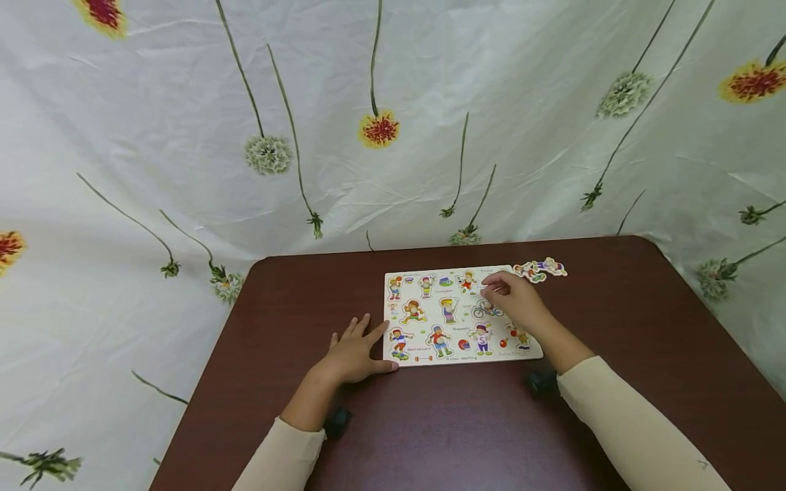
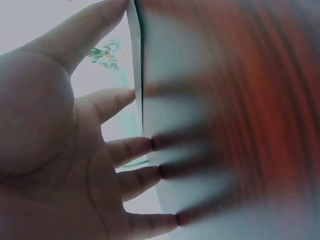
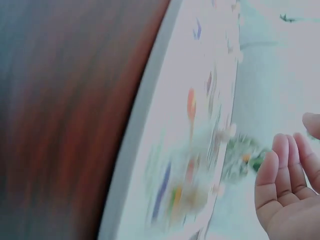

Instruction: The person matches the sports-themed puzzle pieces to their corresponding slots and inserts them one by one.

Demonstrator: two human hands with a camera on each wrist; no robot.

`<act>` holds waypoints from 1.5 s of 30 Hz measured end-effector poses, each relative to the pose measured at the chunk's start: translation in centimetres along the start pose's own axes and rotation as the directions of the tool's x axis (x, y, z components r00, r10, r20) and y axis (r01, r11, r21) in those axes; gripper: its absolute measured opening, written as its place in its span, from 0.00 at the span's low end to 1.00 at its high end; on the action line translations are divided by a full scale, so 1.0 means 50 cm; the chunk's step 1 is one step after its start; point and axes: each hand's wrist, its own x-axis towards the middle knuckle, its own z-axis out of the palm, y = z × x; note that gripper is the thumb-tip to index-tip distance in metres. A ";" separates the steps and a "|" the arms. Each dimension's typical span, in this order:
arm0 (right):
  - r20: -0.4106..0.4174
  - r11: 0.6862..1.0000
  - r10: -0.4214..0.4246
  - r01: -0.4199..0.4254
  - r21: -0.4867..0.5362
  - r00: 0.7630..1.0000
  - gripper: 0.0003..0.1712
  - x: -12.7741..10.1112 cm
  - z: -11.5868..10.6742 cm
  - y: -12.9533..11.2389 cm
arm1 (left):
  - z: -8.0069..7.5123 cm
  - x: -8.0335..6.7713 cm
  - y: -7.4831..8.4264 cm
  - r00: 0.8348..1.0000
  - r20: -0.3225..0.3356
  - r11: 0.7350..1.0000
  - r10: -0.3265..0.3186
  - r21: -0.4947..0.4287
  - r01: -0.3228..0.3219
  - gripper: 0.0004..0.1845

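Note:
A white picture puzzle board (image 1: pixel 430 341), printed with sporting children and small words, lies on the table. My left hand (image 1: pixel 353 356) rests at its left edge with fingers spread; in the left wrist view the thumb (image 2: pixel 95 25) and index fingertip touch the board's edge. Over the upper right part of the board is my right hand (image 1: pixel 517 300), its fingers loosely bent. From the right wrist, the fingers (image 3: pixel 283 172) stand apart from the thumb, and nothing shows between them. Loose figure pieces (image 1: pixel 552 266) lie beyond the board's top right corner, close to the right hand.
The dark reddish-brown table (image 1: pixel 295 293) has rounded far corners. Behind it hangs a white cloth (image 1: pixel 331 82) printed with flowers and stems. Dark wrist devices (image 1: pixel 336 423) sit under both forearms, near the cream sleeves (image 1: pixel 282 453).

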 end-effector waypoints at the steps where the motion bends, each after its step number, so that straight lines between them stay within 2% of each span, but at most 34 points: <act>1: -0.011 1.000 0.010 -0.010 -0.001 1.000 0.17 0.003 -0.007 0.007 | 0.000 0.000 -0.001 1.000 0.001 1.000 0.002 0.005 -0.002 0.48; 7: -0.059 0.996 0.088 -0.090 -0.022 0.994 0.18 0.023 -0.054 0.046 | 0.000 0.000 -0.005 1.000 0.011 1.000 0.003 0.022 -0.003 0.46; 16: -0.166 0.985 0.149 -0.161 -0.059 0.975 0.19 0.052 -0.127 0.111 | -0.004 0.002 -0.006 1.000 0.025 1.000 0.004 0.027 -0.004 0.44; 22: -0.191 0.973 0.192 -0.212 -0.092 0.963 0.20 0.068 -0.161 0.147 | -0.006 0.001 -0.005 0.999 0.033 0.999 -0.001 0.034 0.000 0.44; 28: -0.185 0.960 0.229 -0.253 -0.118 0.956 0.21 0.082 -0.174 0.164 | -0.006 0.000 -0.003 0.999 0.036 0.999 0.006 0.036 -0.007 0.44; 34: -0.173 0.940 0.251 -0.283 -0.193 0.952 0.23 0.096 -0.169 0.173 | -0.008 -0.003 -0.002 0.999 0.034 1.000 0.004 0.030 -0.005 0.45; 38: -0.153 0.925 0.240 -0.273 -0.263 0.959 0.24 0.103 -0.166 0.176 | -0.009 -0.004 0.000 0.999 0.034 1.000 0.004 0.025 -0.005 0.44; 45: -0.146 0.908 0.204 -0.243 -0.341 0.968 0.20 0.105 -0.172 0.178 | -0.009 -0.002 -0.002 0.999 0.049 0.999 -0.009 0.033 0.008 0.45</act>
